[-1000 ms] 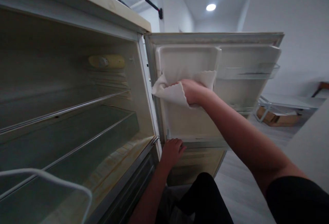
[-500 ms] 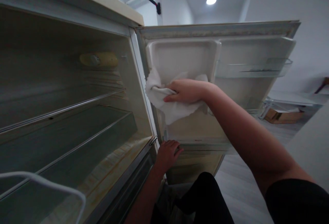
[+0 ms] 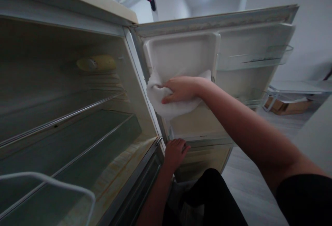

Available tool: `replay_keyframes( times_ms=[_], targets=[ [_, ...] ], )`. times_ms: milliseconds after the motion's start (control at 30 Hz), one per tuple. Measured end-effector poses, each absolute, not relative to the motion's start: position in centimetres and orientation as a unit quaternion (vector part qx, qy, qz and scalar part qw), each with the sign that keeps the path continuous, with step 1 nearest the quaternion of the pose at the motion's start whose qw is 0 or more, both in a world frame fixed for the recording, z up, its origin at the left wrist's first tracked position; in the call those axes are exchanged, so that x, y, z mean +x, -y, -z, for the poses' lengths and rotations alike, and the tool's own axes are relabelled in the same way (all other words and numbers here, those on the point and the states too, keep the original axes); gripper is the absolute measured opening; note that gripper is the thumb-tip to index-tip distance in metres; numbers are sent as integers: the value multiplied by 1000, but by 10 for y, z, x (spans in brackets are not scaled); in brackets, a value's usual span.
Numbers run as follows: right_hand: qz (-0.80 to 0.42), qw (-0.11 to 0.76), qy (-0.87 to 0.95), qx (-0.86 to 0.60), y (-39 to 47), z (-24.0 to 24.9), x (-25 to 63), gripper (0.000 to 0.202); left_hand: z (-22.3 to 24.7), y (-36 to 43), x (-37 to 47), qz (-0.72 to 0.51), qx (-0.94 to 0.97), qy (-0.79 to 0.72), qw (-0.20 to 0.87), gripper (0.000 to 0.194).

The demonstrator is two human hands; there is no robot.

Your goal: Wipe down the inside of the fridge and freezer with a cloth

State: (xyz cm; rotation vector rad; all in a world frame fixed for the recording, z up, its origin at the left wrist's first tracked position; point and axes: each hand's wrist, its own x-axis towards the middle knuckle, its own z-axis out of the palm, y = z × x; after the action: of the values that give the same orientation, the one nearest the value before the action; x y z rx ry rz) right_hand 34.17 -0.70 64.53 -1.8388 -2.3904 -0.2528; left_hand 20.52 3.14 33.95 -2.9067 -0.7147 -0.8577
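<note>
A white cloth [image 3: 168,110] is bunched under my right hand [image 3: 180,89], its fingers closed on the folds against the inner side of the open fridge door [image 3: 189,51]. Lower down, my left hand [image 3: 176,153] rests at the bottom edge of the upper door, near the hinge [image 3: 158,141]. Its fingers are curled over the door's edge, and what they grip, if anything, is hidden.
On the left stands the open fridge with glass shelves [image 3: 85,150] and a yellowed lamp cover [image 3: 95,63]. A white wire [image 3: 52,181] crosses the lower left. Clear door racks [image 3: 254,61] and a cardboard box [image 3: 292,106] are on the right.
The view has tilted and shifted slightly. The cloth's hanging lower part has drawn up and its folds differ under my right hand. My left hand stays at the door's edge.
</note>
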Motion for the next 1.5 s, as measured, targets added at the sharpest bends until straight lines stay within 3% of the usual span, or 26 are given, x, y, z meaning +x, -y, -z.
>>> replay_keyframes(
  times_ms=[367,800,1167,1500],
  targets=[
    [145,70,777,-609,2,-641,322,61,-342,-34,197,275,-936,219,5,17],
    [110,50,777,-618,21,-647,354,49,-343,-30,204,269,-933,237,3,18],
    [147,38,689,-708,42,-638,399,75,-344,-25,219,268,-927,262,27,18],
    [154,41,710,-686,31,-639,381,71,-345,-27,221,263,-926,270,28,17]
  ],
)
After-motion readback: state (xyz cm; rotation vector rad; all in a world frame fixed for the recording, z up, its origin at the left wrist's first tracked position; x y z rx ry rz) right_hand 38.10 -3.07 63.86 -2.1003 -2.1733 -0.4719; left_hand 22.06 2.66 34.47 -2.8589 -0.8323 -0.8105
